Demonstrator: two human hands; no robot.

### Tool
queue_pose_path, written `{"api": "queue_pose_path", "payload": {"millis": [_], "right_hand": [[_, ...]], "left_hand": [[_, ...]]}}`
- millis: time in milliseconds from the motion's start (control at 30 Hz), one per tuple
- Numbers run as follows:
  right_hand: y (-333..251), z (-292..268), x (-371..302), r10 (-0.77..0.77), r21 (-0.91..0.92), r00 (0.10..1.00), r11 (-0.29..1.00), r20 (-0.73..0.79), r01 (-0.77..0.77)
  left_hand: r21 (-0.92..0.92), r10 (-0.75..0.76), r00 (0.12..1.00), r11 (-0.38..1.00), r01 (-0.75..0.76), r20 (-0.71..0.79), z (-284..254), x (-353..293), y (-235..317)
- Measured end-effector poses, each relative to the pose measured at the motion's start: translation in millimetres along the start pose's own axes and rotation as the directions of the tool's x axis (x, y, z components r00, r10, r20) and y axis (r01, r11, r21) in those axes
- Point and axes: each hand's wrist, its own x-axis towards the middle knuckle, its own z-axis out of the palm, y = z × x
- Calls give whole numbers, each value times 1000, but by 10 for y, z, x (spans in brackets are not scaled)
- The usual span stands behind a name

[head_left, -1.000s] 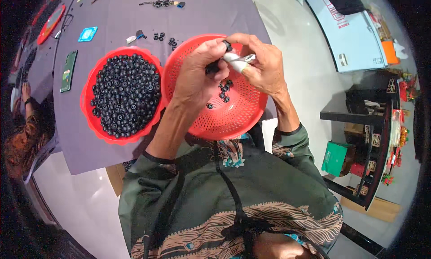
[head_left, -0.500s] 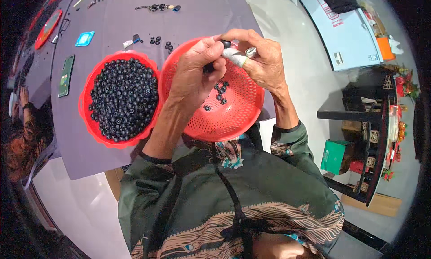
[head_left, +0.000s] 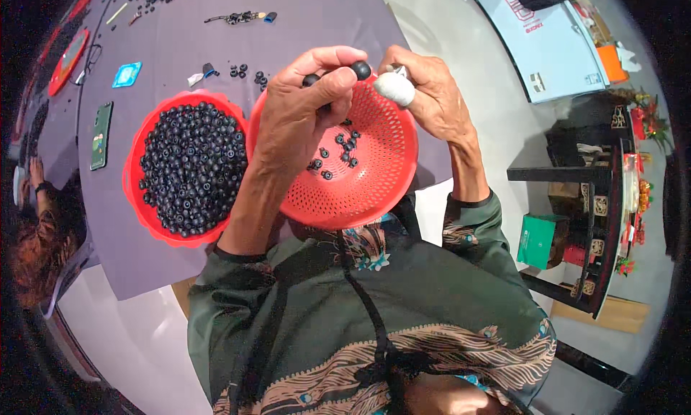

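My left hand [head_left: 291,113] pinches a round black bead [head_left: 360,70] between thumb and forefinger. A second dark bead [head_left: 310,79] sits among its bent fingers. Just right of it is my right hand [head_left: 432,95], fingers curled, its thumb bound in a white wrap [head_left: 394,89]. A small shiny piece [head_left: 402,71] shows behind that wrap; I cannot make out what it is. Both hands are over the far part of a red colander [head_left: 338,203], where several black beads [head_left: 349,145] lie. To its left stands a red scalloped basket [head_left: 134,203] heaped with black beads [head_left: 193,167].
On the purple-grey tablecloth [head_left: 129,271] lie a phone [head_left: 101,136], a blue packet [head_left: 127,74], loose beads [head_left: 238,71] and a beaded strand [head_left: 234,17]. Another person's hand [head_left: 36,172] shows at far left. A dark shelf [head_left: 561,174] stands at right.
My hands have come apart; the wrapped right thumb was against the bead and is now away from it. The left hand has shifted slightly left, still pinching a bead.
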Motion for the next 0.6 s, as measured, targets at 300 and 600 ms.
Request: {"api": "queue_pose_path", "payload": {"millis": [300, 600], "right_hand": [[-123, -36, 90, 51, -187, 998, 982, 49, -41], [-157, -14, 188, 13, -239, 999, 971, 48, -1]], "left_hand": [[184, 62, 998, 981, -62, 2, 30, 17, 54], [159, 57, 998, 986, -58, 12, 20, 38, 83]]}}
